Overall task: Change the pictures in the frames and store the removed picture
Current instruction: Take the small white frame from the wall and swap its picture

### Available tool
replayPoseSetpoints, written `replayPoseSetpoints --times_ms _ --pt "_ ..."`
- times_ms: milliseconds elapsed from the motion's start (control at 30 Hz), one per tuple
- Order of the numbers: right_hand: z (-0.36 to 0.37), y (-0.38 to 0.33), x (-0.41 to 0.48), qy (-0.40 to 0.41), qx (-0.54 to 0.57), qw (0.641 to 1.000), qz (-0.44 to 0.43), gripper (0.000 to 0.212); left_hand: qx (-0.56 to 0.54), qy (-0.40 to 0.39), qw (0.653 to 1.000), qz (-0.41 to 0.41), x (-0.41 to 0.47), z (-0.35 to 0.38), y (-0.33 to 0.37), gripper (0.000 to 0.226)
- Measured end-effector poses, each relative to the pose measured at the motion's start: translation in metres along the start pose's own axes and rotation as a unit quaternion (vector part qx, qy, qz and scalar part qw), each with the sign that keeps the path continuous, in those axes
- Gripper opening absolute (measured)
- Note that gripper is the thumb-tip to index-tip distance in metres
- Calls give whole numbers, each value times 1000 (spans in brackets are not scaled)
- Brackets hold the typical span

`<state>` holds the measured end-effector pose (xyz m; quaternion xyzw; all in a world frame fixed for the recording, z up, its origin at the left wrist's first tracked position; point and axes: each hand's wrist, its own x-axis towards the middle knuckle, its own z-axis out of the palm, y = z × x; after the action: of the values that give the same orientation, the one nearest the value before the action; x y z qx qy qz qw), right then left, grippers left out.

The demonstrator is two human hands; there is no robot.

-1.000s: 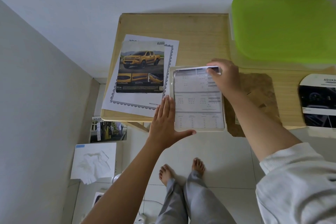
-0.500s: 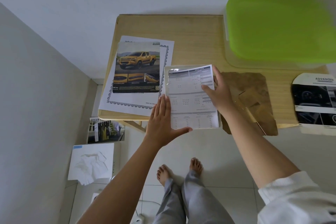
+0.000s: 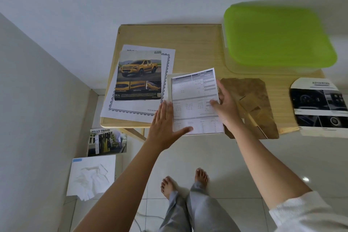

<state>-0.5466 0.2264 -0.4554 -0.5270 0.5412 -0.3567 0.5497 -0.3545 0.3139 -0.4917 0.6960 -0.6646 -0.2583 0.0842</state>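
Observation:
A white picture frame [image 3: 169, 86] lies face down at the front edge of the wooden table [image 3: 197, 47]. A printed sheet with grey tables [image 3: 195, 103] lies on it, skewed, its far corner lifted to the right. My right hand [image 3: 225, 106] pinches that sheet at its right edge. My left hand [image 3: 165, 124] lies flat with spread fingers on the frame's left side, thumb across the sheet's near edge. The brown backing board [image 3: 250, 107] lies right of the frame. A picture of a yellow truck [image 3: 140, 75] rests on a bordered white sheet [image 3: 165, 107] to the left.
A green-lidded plastic box [image 3: 276, 37] sits at the table's back right. A dark car brochure [image 3: 320, 107] overhangs the right front edge. On the floor at left are a Hilux brochure [image 3: 107, 142] and a white tissue pack [image 3: 92, 175]. My bare feet [image 3: 184, 181] stand below.
My right hand moved from the sheet's far corner down to its right edge, and the sheet has turned askew on the frame. My left hand stays flat on the frame.

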Motion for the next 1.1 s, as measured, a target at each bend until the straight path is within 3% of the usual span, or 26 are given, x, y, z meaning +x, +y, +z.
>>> replayPoseSetpoints --times_ms 100,267,400,567,867,1100 --pt "-1 -4 -7 -2 44 999 -19 67 -40 24 999 -24 0 -9 8 95" --pt "-15 -23 -14 13 101 995 -10 104 -85 62 994 -10 7 -25 28 81" --pt "-43 -34 -16 42 118 992 -25 85 -184 108 977 25 14 -35 67 75" --pt "-116 -29 -26 120 127 984 -14 69 -319 29 946 51 26 -30 146 75" --pt "-275 8 -46 241 56 967 53 56 -351 -93 930 60 61 57 289 81" --pt "-371 43 -28 244 -68 964 80 54 -406 -129 905 -2 95 119 370 79"
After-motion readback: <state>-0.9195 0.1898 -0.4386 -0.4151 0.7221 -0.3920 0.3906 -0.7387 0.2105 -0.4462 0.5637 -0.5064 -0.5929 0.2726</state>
